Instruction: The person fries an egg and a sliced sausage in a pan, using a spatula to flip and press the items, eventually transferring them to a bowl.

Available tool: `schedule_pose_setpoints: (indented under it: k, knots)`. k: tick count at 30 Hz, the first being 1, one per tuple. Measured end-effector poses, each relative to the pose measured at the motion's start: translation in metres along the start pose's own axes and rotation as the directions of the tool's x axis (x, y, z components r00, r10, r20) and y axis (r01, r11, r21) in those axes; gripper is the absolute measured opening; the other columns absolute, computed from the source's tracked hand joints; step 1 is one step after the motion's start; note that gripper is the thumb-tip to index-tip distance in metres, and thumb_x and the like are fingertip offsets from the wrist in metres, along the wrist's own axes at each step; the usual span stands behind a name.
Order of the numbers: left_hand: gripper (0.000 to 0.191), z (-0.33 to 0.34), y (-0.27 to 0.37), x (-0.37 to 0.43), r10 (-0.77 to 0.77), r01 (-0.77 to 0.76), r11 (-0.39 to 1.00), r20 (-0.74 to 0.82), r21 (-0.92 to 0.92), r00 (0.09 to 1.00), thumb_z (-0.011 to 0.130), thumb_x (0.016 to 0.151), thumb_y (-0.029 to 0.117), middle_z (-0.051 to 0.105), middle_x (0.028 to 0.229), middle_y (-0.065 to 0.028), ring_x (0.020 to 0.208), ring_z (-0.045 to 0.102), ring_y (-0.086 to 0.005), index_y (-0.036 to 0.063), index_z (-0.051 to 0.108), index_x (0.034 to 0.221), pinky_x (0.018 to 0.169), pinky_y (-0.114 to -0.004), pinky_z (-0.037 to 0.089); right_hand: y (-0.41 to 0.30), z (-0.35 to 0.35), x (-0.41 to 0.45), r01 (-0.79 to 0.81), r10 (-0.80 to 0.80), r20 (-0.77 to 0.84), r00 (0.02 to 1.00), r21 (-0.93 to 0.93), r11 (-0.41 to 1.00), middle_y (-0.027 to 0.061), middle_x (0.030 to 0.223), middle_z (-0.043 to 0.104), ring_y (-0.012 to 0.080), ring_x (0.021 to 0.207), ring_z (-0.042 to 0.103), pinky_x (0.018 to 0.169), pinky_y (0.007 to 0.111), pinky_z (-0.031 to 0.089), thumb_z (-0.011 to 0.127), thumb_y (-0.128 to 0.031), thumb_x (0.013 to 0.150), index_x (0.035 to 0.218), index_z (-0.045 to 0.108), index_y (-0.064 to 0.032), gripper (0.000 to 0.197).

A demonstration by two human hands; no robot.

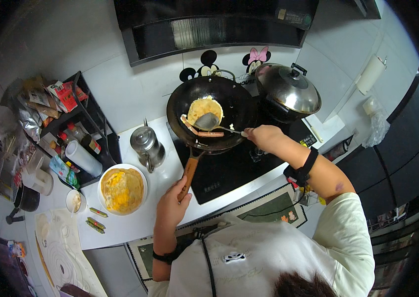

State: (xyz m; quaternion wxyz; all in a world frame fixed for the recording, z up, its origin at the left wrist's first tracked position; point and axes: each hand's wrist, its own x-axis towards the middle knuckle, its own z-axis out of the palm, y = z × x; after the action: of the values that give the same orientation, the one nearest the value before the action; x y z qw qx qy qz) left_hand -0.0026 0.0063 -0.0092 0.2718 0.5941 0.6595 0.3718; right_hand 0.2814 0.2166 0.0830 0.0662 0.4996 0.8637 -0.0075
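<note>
My left hand grips the wooden handle of a dark wok on the stove. In my right hand is a metal spatula, its blade resting over the lower part of a round pale-yellow flatbread. Whether the blade reaches under the flatbread cannot be seen. Just below it in the wok lie sausage strips, one flat and another slanting along the left side. Small white scraps stick to the wok near the spatula's shaft.
Left of the stove stand a metal pitcher and a plate of egg-topped flatbreads. Several wrapped sausages, a small bowl and a black rack with bottles are farther left. A lidded pot sits behind right; a range hood overhangs.
</note>
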Motion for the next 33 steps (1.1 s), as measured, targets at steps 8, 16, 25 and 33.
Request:
schedule_pose_setpoints:
  k: [8, 16, 25, 33]
  knots:
    - [0.054, -0.003, 0.005, 0.001, -0.002, 0.001, 1.000, 0.014, 0.024, 1.000, 0.066, 0.089, 0.020, 0.059, 0.134, -0.0160, 0.119, 0.059, -0.0327, 0.0159, 0.053, 0.141, 0.098, -0.037, 0.047, -0.019, -0.005, 0.014, -0.035, 0.039, -0.043, 0.998, 0.096, 0.995, 0.0150, 0.098, 0.071, 0.0361, 0.093, 0.068, 0.077, 0.046, 0.054, 0.048, -0.024, 0.098, 0.113, 0.067, -0.0130, 0.027]
    - [0.053, 0.000, -0.001, 0.000, -0.052, 0.052, 0.999, 0.027, 0.000, 0.998, 0.066, 0.089, 0.020, 0.058, 0.134, -0.0172, 0.120, 0.058, -0.0340, 0.0162, 0.053, 0.140, 0.099, -0.038, 0.047, -0.001, -0.021, 0.024, -0.032, 0.034, -0.046, 0.998, 0.050, 0.998, 0.0125, 0.096, 0.072, 0.0342, 0.092, 0.069, 0.076, 0.046, 0.054, 0.050, -0.036, 0.099, 0.112, 0.069, -0.0179, 0.030]
    - [0.053, 0.001, -0.001, 0.002, -0.032, 0.033, 0.999, 0.026, -0.013, 0.999, 0.067, 0.089, 0.019, 0.058, 0.135, -0.0165, 0.121, 0.058, -0.0332, 0.0154, 0.053, 0.140, 0.099, -0.037, 0.046, 0.024, -0.044, -0.011, -0.170, 0.171, 0.001, 0.985, -0.093, 0.981, 0.0108, 0.095, 0.072, 0.0325, 0.092, 0.069, 0.076, 0.044, 0.054, 0.052, -0.030, 0.097, 0.114, 0.070, -0.0211, 0.026]
    - [0.055, -0.001, 0.004, 0.000, -0.034, 0.035, 0.999, 0.017, -0.010, 0.999, 0.068, 0.088, 0.017, 0.059, 0.134, -0.0179, 0.120, 0.059, -0.0319, 0.0134, 0.053, 0.141, 0.099, -0.036, 0.046, 0.016, -0.049, -0.040, -0.027, 0.041, 0.105, 0.994, -0.132, 0.991, 0.0127, 0.090, 0.071, 0.0345, 0.087, 0.069, 0.072, 0.045, 0.054, 0.054, -0.024, 0.095, 0.112, 0.069, -0.0182, 0.023]
